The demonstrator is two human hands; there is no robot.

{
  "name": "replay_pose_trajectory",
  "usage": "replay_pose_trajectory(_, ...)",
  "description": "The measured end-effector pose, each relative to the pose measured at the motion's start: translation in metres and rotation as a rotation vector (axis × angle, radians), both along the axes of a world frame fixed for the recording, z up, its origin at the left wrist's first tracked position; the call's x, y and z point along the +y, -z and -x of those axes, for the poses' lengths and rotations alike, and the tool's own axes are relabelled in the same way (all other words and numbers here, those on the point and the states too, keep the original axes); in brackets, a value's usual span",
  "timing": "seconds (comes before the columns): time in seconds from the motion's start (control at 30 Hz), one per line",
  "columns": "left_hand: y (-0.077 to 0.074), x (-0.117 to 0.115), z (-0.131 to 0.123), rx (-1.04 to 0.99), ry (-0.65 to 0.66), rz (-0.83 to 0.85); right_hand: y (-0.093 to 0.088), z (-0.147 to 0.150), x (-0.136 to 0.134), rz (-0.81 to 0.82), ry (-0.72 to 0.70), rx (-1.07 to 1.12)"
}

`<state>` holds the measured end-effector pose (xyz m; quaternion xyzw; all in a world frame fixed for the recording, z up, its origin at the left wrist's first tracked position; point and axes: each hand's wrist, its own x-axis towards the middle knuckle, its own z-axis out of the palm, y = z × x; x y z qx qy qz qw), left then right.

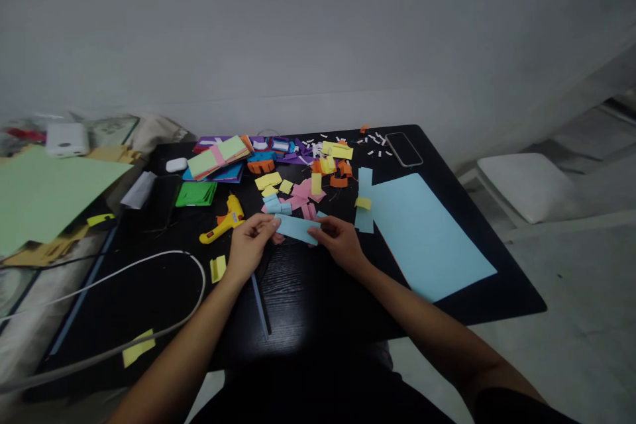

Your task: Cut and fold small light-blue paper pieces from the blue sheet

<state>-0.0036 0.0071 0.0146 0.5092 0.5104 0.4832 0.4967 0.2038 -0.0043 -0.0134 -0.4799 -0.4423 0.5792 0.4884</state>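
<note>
A light blue paper strip (pixel 297 228) is stretched between my two hands above the black table. My left hand (pixel 252 238) pinches its left end, and my right hand (pixel 338 243) pinches the right end. Just beyond the strip are small cut pieces of pink paper (pixel 301 193), yellow paper (pixel 269 180) and blue paper (pixel 277 205). A yellow glue gun (pixel 223 222) lies to the left of my left hand. Large light blue sheets (pixel 430 235) lie to the right of my right hand.
A phone (pixel 404 149) lies at the back right of the black table (pixel 308 298). Stacked coloured papers (pixel 221 158) and green papers (pixel 196 194) are at the back left. A white cable (pixel 199 298) loops across the left side. A white stool (pixel 519 187) stands at right.
</note>
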Motion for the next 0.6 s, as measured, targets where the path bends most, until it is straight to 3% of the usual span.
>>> replay_pose_trajectory(0.2, -0.0001, 0.001, 0.0008, -0.016, -0.027, -0.015, -0.0017, -0.0008, 0.0025, 0.049, 0.006, 0.076)
replay_pose_trajectory(0.6, 0.0008, -0.0017, 0.0006, 0.099, 0.059, -0.059, -0.0039, -0.0046, -0.0049, -0.276, 0.017, -0.313)
